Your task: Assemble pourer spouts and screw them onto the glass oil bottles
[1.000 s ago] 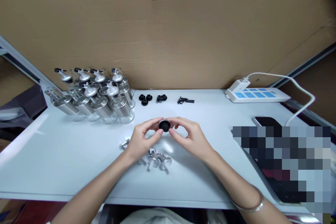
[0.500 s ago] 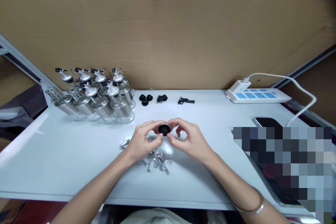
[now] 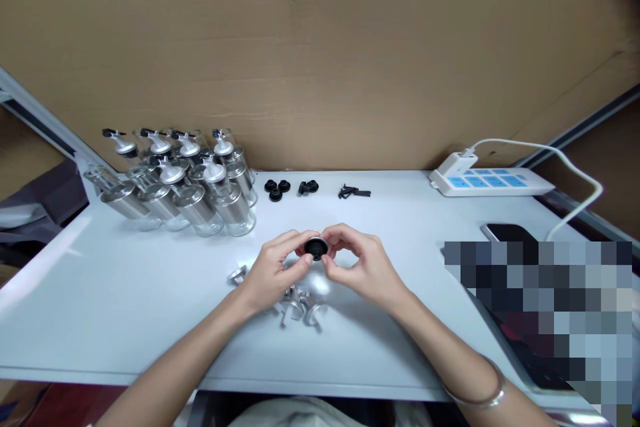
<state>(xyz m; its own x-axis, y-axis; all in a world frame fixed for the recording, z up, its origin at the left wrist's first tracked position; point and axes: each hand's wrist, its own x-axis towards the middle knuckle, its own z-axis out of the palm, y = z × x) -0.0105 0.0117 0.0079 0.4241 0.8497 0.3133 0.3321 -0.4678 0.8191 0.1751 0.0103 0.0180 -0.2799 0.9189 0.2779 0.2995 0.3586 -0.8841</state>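
Between both hands, above the middle of the table, is a bottle pourer top [image 3: 316,249], its round black stopper side facing me inside a silver rim. My left hand [image 3: 277,267] pinches its left edge with thumb and fingers. On the right edge, my right hand [image 3: 363,259] grips it the same way. The spout side is hidden behind the stopper. Just below the hands lie several silver pourer tops [image 3: 293,307], partly covered by my left hand. One more silver pourer top [image 3: 239,273] shows left of that wrist.
Several glass bottles with steel sleeves [image 3: 195,207], some fitted with pourers, stand at the back left. Black stoppers [image 3: 276,188] and small black pieces [image 3: 353,192] lie along the back. At right are a power strip [image 3: 493,182] with a charger and a phone [image 3: 513,233].
The pourer top has shifted very slightly right and tilted a little in my fingers. Both hands keep their hold, and the other things stay in place.
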